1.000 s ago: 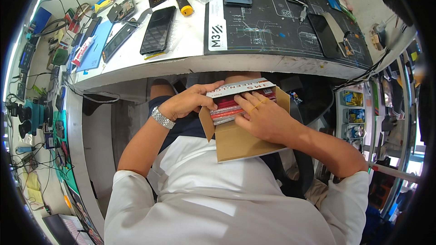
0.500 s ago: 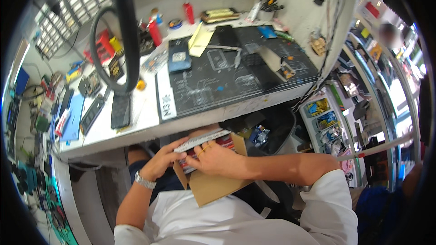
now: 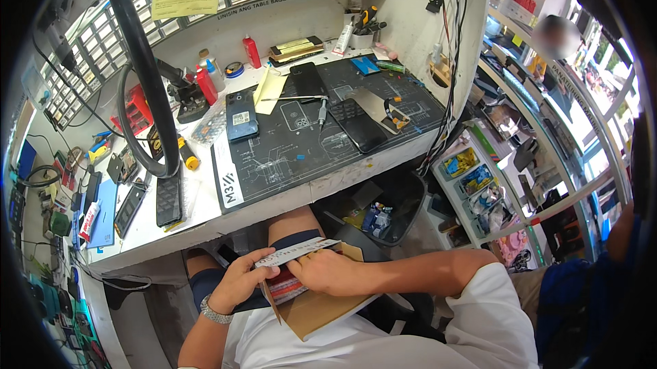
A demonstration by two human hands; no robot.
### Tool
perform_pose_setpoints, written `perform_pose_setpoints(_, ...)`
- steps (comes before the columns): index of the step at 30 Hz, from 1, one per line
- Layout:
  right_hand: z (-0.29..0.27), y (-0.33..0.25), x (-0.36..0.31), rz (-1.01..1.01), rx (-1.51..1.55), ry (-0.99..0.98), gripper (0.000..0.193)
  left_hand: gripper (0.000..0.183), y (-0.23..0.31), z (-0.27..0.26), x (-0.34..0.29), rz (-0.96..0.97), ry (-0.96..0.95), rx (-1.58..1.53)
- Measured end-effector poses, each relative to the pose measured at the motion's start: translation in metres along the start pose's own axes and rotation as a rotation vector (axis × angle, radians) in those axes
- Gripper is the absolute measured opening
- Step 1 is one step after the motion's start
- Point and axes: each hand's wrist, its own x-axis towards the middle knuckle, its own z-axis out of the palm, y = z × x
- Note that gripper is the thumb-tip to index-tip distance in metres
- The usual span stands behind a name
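Observation:
On my lap, below the desk edge, is an open cardboard box point(image 3: 328, 313) with a brown flap folded toward me and a white printed flap on its far side. My left hand point(image 3: 241, 280) grips the box's left corner, thumb and fingers pinching the white flap. My right hand point(image 3: 330, 272) reaches into the box from the right, its fingers hidden under the white flap and among the contents. Flat red and white packs point(image 3: 285, 288) show inside, beside the right hand. Whether those fingers hold a pack is hidden.
Above my lap, a white desk carries a black work mat point(image 3: 274, 164) with several phones, such as a dark blue one point(image 3: 241, 117), and a screwdriver point(image 3: 322, 112). A black bin point(image 3: 412, 206) stands below. Trays of small packets point(image 3: 472, 170) stand at right. A black lamp arm point(image 3: 133, 47) crosses the left.
The view has shifted, showing more of my lap and the bin. My right hand has sunk deeper into the box, its fingers slipping out of sight. The left hand keeps its grip.

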Motion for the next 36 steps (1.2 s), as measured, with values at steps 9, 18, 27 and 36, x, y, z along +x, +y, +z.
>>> perform_pose_setpoints(9, -0.059, -0.022, -0.011, -0.023, 0.136, -0.003, 0.035, 0.064, 0.025, -0.007, -0.018, 0.064, -0.070, -0.162)
perform_pose_setpoints(18, -0.235, -0.005, -0.057, -0.011, 0.071, 0.723, 0.075, 0.070, 0.097, -0.003, -0.010, 0.392, -0.098, -0.252)
perform_pose_setpoints(27, -0.340, 0.105, -0.064, 1.092, -0.404, 0.846, 0.071, 0.088, 0.240, 0.031, 0.121, 0.451, -0.044, -0.561)
perform_pose_setpoints(36, -0.266, 0.270, -0.023, 0.943, -0.652, 0.306, 0.049, 0.081, 0.325, 0.076, 0.261, 0.292, 0.015, -0.413)
